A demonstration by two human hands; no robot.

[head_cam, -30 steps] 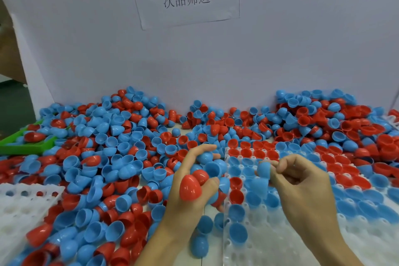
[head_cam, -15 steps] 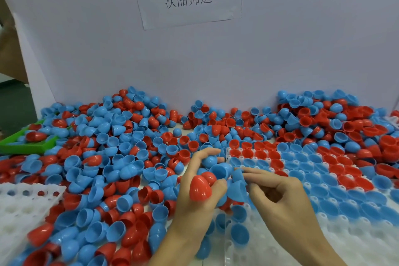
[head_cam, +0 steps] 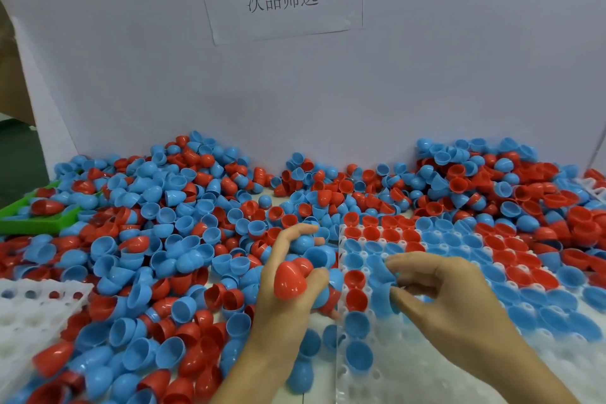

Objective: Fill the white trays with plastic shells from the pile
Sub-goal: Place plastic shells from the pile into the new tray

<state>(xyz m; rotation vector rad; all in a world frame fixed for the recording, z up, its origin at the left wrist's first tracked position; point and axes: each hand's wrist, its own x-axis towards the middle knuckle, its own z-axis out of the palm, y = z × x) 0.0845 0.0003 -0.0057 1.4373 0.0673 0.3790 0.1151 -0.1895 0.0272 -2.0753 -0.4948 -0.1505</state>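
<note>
Seating a blue shell (head_cam: 383,275), your right hand (head_cam: 449,298) is pinching it over the white tray (head_cam: 410,371), near-left cells. Your left hand (head_cam: 288,289) is cupping a heaped handful, red shell (head_cam: 290,279) outermost; it's risking slipping off into the pile (head_cam: 164,223).
</note>
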